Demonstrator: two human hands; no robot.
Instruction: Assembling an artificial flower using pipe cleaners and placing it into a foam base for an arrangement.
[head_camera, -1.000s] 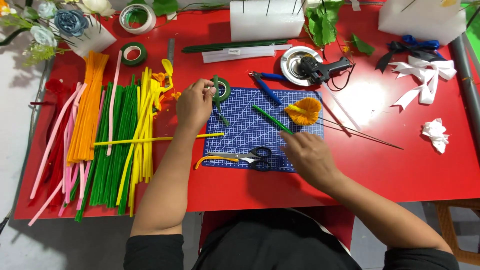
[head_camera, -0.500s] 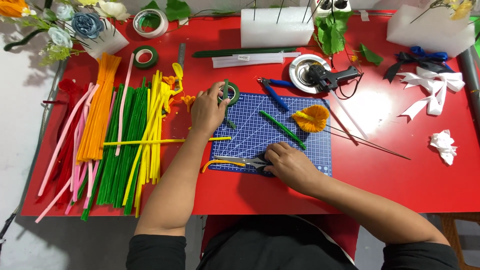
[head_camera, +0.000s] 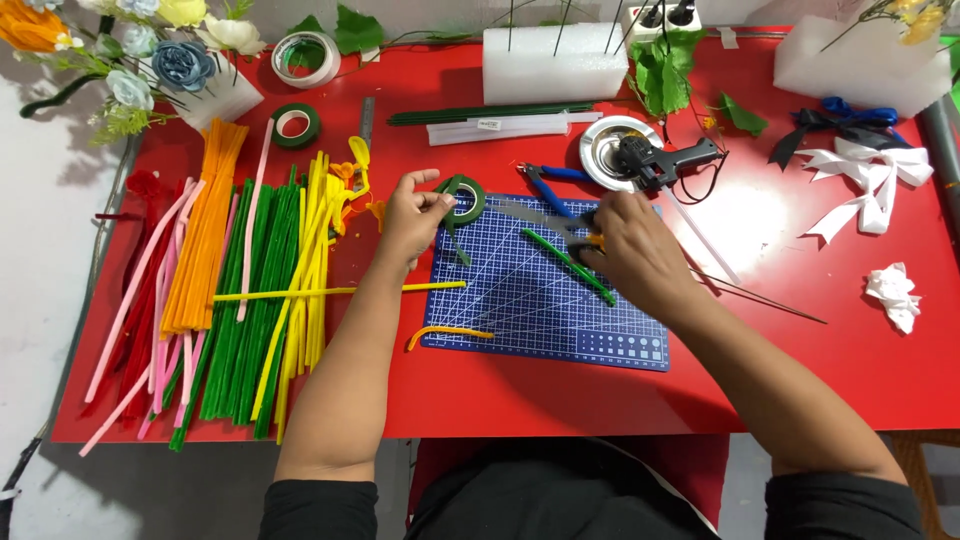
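My left hand (head_camera: 412, 215) pinches a roll of green floral tape (head_camera: 464, 197) at the top left corner of the blue cutting mat (head_camera: 540, 315). A short strip of tape hangs from the roll. My right hand (head_camera: 635, 252) grips a pair of scissors (head_camera: 528, 213), whose grey blades point left toward the roll. A green stem (head_camera: 570, 265) lies slanted on the mat under my right hand. The yellow-orange flower at its tip is almost wholly hidden by that hand.
Pipe cleaners (head_camera: 230, 290) in several colours are piled at the left; a yellow one (head_camera: 330, 293) and a curled orange one (head_camera: 450, 332) reach the mat. Blue pliers (head_camera: 548, 178), a glue gun (head_camera: 662, 160), foam blocks (head_camera: 555, 65), ribbon bows (head_camera: 870, 185) and a tissue (head_camera: 893, 295) lie around.
My right hand picked the scissors up from the mat's near edge and carried them up toward the tape roll, covering the flower. My left hand stayed on the roll.
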